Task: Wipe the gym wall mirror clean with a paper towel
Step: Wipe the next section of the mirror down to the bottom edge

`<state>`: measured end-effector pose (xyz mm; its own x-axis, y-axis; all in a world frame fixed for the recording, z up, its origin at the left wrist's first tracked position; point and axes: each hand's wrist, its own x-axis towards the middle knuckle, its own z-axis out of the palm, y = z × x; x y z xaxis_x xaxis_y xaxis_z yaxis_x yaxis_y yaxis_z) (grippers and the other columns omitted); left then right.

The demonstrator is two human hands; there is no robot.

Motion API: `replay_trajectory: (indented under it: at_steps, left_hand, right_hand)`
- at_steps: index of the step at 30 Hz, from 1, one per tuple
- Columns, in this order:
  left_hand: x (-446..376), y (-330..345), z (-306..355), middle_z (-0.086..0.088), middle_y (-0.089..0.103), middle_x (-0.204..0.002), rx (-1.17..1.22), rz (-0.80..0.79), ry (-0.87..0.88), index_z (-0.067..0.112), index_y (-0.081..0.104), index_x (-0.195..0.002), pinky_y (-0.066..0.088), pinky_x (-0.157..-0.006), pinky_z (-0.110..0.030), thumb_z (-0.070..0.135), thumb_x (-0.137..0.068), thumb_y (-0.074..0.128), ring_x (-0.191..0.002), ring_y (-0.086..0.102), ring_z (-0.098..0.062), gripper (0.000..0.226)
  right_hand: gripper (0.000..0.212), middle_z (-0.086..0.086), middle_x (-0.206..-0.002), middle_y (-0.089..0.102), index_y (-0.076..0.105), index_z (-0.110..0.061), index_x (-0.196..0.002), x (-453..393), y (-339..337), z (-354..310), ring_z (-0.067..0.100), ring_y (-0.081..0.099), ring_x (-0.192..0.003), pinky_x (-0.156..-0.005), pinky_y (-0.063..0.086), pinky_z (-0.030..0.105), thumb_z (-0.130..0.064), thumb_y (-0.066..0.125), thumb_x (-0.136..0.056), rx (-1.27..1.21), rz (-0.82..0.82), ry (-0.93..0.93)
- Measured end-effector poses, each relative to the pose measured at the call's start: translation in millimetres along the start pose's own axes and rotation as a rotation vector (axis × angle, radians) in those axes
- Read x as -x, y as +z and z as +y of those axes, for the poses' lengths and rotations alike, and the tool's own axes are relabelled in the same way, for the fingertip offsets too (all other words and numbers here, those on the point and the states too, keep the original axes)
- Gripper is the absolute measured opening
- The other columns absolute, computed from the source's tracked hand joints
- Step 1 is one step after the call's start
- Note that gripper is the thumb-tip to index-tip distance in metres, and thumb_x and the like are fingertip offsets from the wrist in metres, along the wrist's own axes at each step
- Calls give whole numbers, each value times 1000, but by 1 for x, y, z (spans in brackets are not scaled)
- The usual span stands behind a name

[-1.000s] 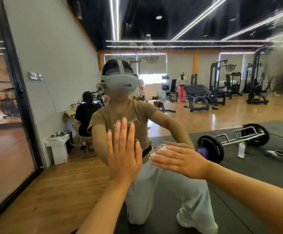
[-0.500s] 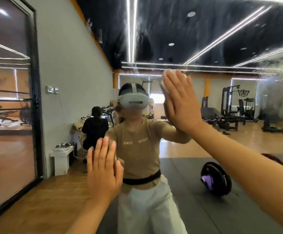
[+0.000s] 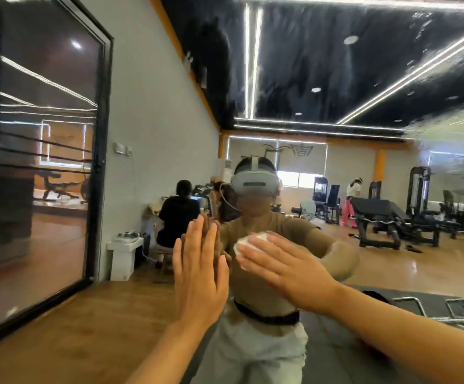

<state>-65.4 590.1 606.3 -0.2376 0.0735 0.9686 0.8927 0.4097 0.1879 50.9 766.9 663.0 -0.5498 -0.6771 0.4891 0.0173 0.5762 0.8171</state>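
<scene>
Flat against the large gym wall mirror (image 3: 350,79), the left hand (image 3: 199,275) rests with fingers straight and together, pointing up. Beside it, the right hand (image 3: 286,270) presses a crumpled white paper towel (image 3: 248,241) to the glass with fingers extended, the wad showing past the fingertips. Streaks and smears cloud the mirror's upper right corner. Its reflection shows the person in a tan shirt, black weight benches (image 3: 386,217) and a wooden floor (image 3: 67,336).
</scene>
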Motion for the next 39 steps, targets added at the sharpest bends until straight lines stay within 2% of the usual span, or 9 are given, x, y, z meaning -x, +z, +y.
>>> replay_trajectory:
  at_steps: [5,8,11,14,21,26,32,36,39]
  left_hand:
    - [-23,9,36,-4,18,-167,24,46,-11,16,25,-157,-1,-125,-38,30,-101,36,-154,12,-16,59]
    - [-34,24,52,-2,10,-168,5,42,17,20,17,-160,-1,-125,-38,32,-103,33,-155,4,-14,60]
    - [-32,42,52,-2,5,-169,-122,23,21,17,17,-160,-1,-124,-42,35,-105,29,-155,2,-19,60]
    - [-31,50,47,-4,6,-169,-179,41,26,15,17,-160,2,-125,-44,36,-105,27,-155,4,-21,60]
    - [-30,51,45,-6,5,-169,-220,39,45,16,12,-161,7,-124,-52,40,-107,16,-155,4,-23,59]
    - [-31,49,52,-6,5,-168,-239,38,25,24,2,-160,3,-124,-47,40,-107,14,-155,1,-21,56]
    - [-30,44,54,-6,0,-168,-259,-10,23,28,-10,-157,-1,-124,-44,44,-106,3,-155,-2,-21,55]
    - [-30,42,49,-4,-8,-167,-239,-31,49,28,-13,-156,-7,-125,-42,41,-107,13,-155,-8,-19,57]
    - [-29,41,46,-3,-12,-167,-221,-51,58,24,-11,-157,-9,-124,-42,38,-107,19,-154,-12,-18,60]
  right_hand:
    - [58,14,-158,35,39,-9,-152,-35,-36,113,33,27,-148,-124,16,46,-7,57,-97,28,121,281]
    - [49,16,-155,39,39,-7,-151,-59,-58,171,37,30,-146,-121,17,48,-14,46,-103,46,213,490]
    - [47,18,-152,42,42,-4,-148,-66,-60,174,40,32,-144,-122,14,46,-12,44,-102,20,321,572]
    - [47,17,-150,44,44,-5,-147,-45,-42,129,37,35,-143,-122,9,34,-11,42,-100,-15,327,472]
    - [60,5,-161,31,39,-16,-152,63,2,17,26,20,-150,-123,9,45,-29,38,-93,51,10,-14]
    - [63,4,-164,25,35,-16,-155,74,1,22,25,18,-152,-125,4,41,-23,41,-92,61,-22,-53]
    - [70,14,-159,32,36,-9,-152,17,-26,88,32,24,-149,-124,8,44,0,60,-88,9,198,343]
    - [54,15,-158,36,37,-7,-152,-16,-32,102,36,27,-148,-123,16,50,-6,49,-100,-31,314,575]
    - [51,14,-161,29,32,-8,-154,-14,-14,71,34,22,-150,-124,11,48,-18,37,-105,-47,353,637]
